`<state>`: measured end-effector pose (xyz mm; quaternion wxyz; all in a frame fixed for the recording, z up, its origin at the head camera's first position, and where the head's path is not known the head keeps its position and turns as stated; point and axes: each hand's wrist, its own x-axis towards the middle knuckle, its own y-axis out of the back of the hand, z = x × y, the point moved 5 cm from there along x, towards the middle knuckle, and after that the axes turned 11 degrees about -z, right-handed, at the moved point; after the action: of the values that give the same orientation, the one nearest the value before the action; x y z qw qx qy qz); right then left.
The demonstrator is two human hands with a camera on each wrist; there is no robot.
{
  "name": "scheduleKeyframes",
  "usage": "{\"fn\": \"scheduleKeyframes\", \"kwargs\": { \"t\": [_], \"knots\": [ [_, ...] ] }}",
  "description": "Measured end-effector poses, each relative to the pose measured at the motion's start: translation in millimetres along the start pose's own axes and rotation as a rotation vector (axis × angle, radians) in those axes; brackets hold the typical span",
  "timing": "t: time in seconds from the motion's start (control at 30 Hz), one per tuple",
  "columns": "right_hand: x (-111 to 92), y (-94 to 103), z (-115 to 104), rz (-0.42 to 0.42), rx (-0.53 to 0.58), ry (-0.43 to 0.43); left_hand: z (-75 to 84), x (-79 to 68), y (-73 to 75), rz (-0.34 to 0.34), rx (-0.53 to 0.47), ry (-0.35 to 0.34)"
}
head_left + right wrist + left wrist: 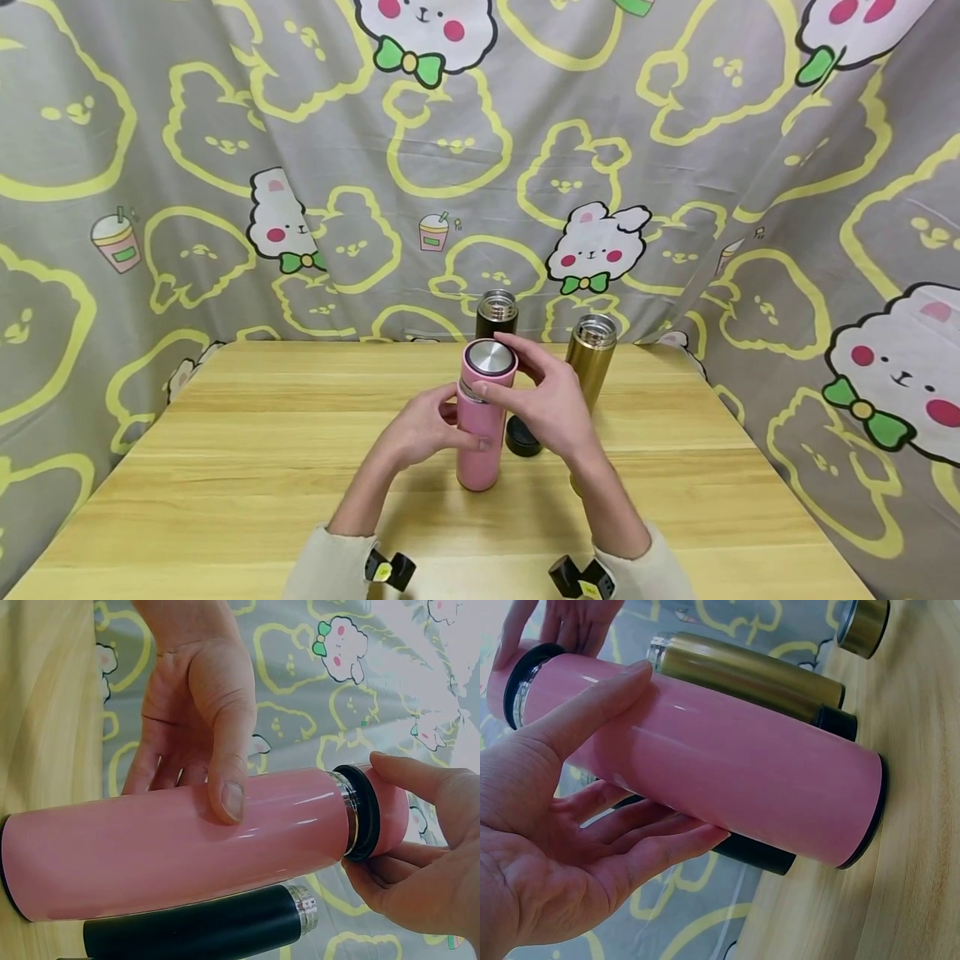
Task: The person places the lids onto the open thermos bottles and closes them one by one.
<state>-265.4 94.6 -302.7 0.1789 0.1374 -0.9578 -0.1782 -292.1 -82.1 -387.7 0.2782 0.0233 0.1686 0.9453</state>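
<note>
A pink thermos bottle (478, 454) stands nearly upright, its base at the wooden tabletop. My left hand (427, 429) grips its body, thumb across the front and fingers behind. At the top, my right hand (551, 404) holds the pink lid (391, 814) between thumb and fingers; a steel disc shows on its top. In the right wrist view, a band of silver neck (350, 810) shows between the body and the lid's dark rim. The lid sits over the mouth, so the opening is hidden.
Behind stands a lidless black thermos (495, 321), and to the right a lidless gold thermos (592, 358). A black lid (522, 437) lies beside the pink bottle. A gold lid (864, 628) rests on the table (262, 467). A patterned curtain (337, 167) hangs around the table's back and sides.
</note>
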Motion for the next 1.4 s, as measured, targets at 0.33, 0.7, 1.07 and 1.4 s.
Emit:
{"fn": "scheduleKeyframes", "kwargs": {
  "t": [0.33, 0.7, 1.07, 1.4],
  "knots": [
    [0, -5.1, -1, 0.024, -0.038, -0.011, -1.4, -0.6, 0.4, 0.002, -0.006, 0.006],
    [0, -8.8, -1, 0.016, -0.094, -0.041, -0.5, -2.0, -0.6, 0.005, -0.012, 0.009],
    [-1, -8.6, 1, 0.028, -0.088, -0.061, 0.9, -1.3, -1.2, 0.007, -0.002, 0.002],
    [1, -11.3, 1, 0.075, -0.129, -0.051, 0.1, -1.0, -0.9, 0.003, -0.001, 0.001]
  ]
}}
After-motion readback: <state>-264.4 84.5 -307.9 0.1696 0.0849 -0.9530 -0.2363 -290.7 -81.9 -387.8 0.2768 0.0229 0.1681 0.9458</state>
